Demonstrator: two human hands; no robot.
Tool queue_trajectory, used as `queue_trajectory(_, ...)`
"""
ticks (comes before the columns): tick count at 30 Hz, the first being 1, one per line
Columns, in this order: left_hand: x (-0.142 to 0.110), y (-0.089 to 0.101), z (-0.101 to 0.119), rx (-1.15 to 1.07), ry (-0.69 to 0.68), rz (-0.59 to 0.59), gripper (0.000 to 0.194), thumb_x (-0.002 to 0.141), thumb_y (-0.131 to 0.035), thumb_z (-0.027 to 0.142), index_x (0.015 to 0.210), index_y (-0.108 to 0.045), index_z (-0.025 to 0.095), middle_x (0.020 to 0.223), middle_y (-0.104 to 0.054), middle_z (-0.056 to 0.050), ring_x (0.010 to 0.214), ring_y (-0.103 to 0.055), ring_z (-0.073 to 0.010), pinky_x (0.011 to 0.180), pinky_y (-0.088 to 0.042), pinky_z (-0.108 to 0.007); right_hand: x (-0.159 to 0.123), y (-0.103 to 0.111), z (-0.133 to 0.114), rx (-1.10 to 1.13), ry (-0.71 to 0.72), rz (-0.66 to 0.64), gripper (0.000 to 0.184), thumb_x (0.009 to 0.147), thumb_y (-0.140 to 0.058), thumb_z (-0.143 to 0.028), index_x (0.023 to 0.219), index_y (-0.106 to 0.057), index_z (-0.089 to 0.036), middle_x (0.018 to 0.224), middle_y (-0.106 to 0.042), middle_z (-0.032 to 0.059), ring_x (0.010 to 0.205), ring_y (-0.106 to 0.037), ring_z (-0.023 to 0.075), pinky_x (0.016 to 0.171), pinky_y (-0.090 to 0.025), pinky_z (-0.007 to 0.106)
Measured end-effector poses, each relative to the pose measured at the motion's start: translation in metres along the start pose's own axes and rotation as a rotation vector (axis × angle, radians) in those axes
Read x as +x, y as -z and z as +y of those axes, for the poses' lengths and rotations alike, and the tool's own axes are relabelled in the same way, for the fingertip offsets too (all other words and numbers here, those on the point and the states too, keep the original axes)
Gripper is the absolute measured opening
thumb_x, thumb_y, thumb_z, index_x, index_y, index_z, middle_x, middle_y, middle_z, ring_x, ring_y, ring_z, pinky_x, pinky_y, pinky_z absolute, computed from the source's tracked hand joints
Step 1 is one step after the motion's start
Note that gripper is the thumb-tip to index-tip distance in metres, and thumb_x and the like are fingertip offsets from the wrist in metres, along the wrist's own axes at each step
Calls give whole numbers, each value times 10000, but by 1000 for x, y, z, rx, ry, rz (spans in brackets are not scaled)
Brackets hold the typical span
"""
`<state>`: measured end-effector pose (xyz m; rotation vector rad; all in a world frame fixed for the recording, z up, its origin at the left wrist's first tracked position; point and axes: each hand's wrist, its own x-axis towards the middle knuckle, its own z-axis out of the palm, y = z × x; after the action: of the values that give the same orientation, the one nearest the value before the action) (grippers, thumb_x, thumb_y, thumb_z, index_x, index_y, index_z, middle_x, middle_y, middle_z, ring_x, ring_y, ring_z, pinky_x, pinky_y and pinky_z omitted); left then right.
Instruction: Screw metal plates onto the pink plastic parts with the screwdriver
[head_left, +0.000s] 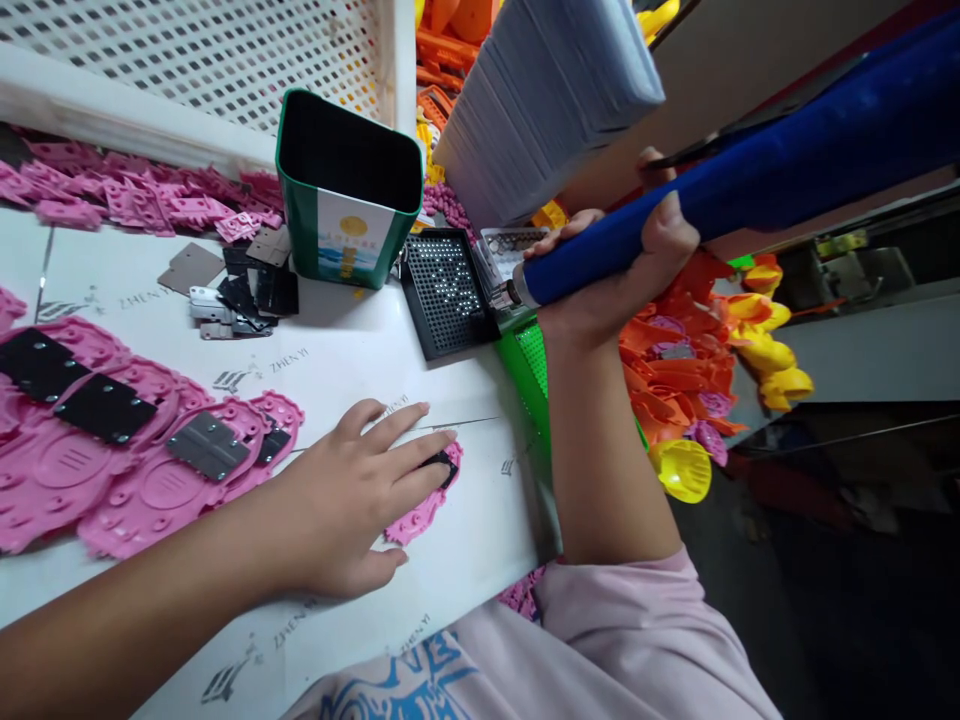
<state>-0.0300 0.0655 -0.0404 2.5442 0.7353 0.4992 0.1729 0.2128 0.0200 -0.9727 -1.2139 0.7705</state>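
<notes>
White printed tabletop (330, 335), pretty crowded. Left hand (360, 500) is open, palm down, fingers spread over a small pink part (415, 522) with a black plate (448, 463) on it; not pinching it. Right hand (646, 268) is wrapped around a blue driver (750, 195), tip (505, 294) at the right edge of a black perforated tray (442, 350) holding small screws (454, 285).

Risks, my read: tip catches the tray rim, tray tilts, screws scatter. Light left-hand pressure could let the part skid or the plate shift. Poor pickup could drop a screw into the green basket (529, 365) just beside.

Further out: green tin (300, 235) left of the tray, loose metal plates (255, 290) beside it, pink shells (142, 510) overlapping at left, some with plates on; white crate (225, 140) far left. Sloppy left-arm move could knock those shells.
</notes>
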Motion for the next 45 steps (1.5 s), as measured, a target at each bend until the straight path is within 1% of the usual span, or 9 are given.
queue_trajectory(6,0,0,-1,4,-22,-15,582,724,-647,425,1258,-537,220,1380,-542,-33,1310,-365,-327,1020,-193,-460,2,2,5,191,23,-30,332,657,-645,-525,820,-480,-288,536,-549,-70,439,-518,101,444,-402,269)
queue_trajectory(13,3,-6,2,75,77,70,679,688,-720,595,1214,-571,192,1281,-586,-91,1230,-426,-322,1011,-232,-441,-1,-7,5,109,40,40,285,731,-494,-523,661,-447,-250,559,-457,-40,435,-472,107,443,-397,277)
queue_trajectory(19,-2,-5,1,41,70,47,712,697,-691,618,1271,-539,224,1399,-489,-114,1316,-347,-349,1056,-189,-489,0,-8,0,5,-84,90,325,660,-491,-588,723,-426,-276,586,-481,-40,496,-503,134,485,-419,310)
queue_trajectory(25,-1,-6,0,14,81,85,580,744,-678,535,1211,-587,202,1375,-520,-118,1287,-388,-349,1031,-243,-491,-6,-6,-20,94,68,181,277,768,-400,-535,801,-504,-280,528,-483,-55,435,-495,137,433,-381,265)
queue_trajectory(28,2,-6,0,14,92,115,533,722,-718,507,1148,-626,201,1335,-561,-90,1250,-425,-339,997,-277,-478,-23,1,-41,100,16,120,265,703,-492,-503,862,-581,-310,538,-534,-48,457,-502,168,443,-410,303)
queue_trajectory(31,4,-4,-1,24,96,120,534,686,-760,505,1116,-641,212,1303,-592,-59,1228,-443,-332,971,-294,-465,-48,14,-58,201,-155,-81,326,636,-597,-495,912,-640,-327,551,-596,-35,461,-533,189,479,-468,361)
queue_trajectory(34,6,-2,-1,46,90,115,546,682,-763,525,1117,-641,219,1284,-609,-53,1217,-450,-330,959,-297,-454,-73,22,-66,287,-214,-235,361,621,-679,-516,944,-676,-354,575,-622,-17,466,-544,193,499,-484,383)
queue_trajectory(39,7,0,-1,60,73,90,513,719,-729,543,1102,-641,214,1279,-612,-57,1201,-457,-329,951,-293,-446,-96,21,-69,276,-286,-243,180,727,-695,-460,873,-714,-356,603,-623,12,510,-560,190,539,-473,378)
queue_trajectory(45,8,0,0,63,81,87,523,698,-747,543,1088,-643,211,1248,-624,-60,1187,-464,-331,945,-294,-450,-95,19,-67,243,-350,-245,304,687,-721,-500,957,-696,-363,598,-618,6,509,-557,210,543,-479,419)
